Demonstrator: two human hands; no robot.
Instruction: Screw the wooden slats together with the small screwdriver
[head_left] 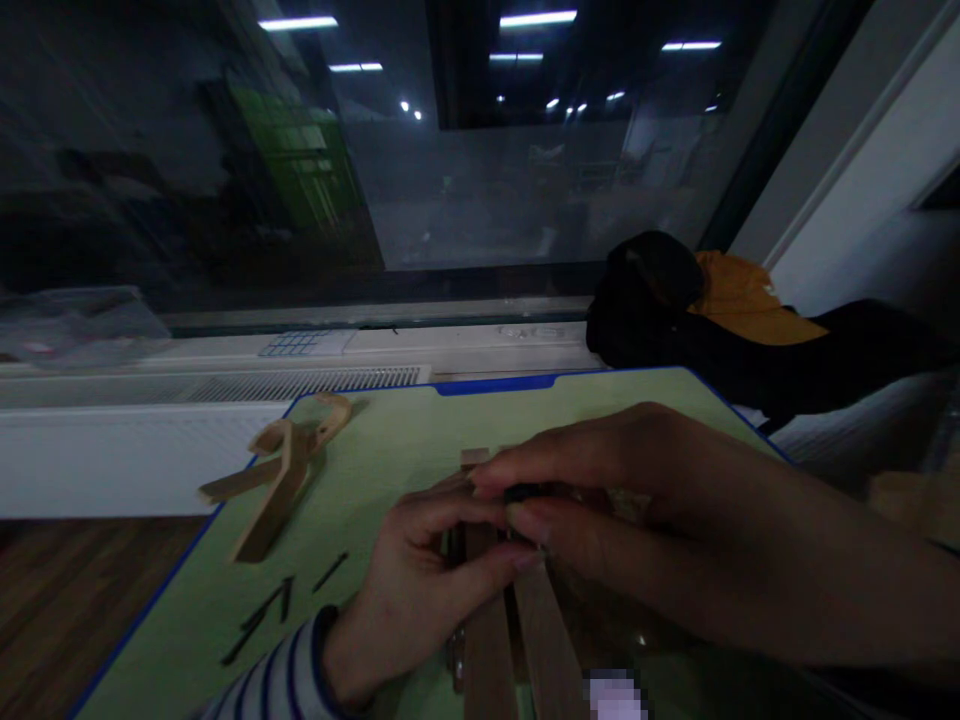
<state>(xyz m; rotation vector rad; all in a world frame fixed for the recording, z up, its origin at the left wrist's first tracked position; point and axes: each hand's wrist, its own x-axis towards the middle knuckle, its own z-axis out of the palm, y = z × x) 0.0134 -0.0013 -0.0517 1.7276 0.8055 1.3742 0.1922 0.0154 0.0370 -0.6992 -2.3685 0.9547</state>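
1. The step in hand looks midway: the right hand (690, 520) pinches a small dark piece (525, 491) between thumb and forefinger, so that piece has not been released.
2. The left hand (431, 585) lies beside it, thumb and forefinger bent in close to the same spot; its fingertips are partly covered, so I cannot tell whether they grip or only steady.
3. Two wooden strips, a left strip (487, 650) and a right strip (549, 640), run from under the hands toward the person. They lie side by side with a narrow gap, so the lining-up looks done.
4. The light is dim and the fingers cover the meeting point; whether anything is fastened there is hard to judge.
5. Left of the left hand, dark slim pieces (259, 620) lie loose on the table (390, 440), apparently unused.
6. Beyond them, farther from the person, wooden pieces (274, 500) rest together, out of both hands; whether they are joined does not show.
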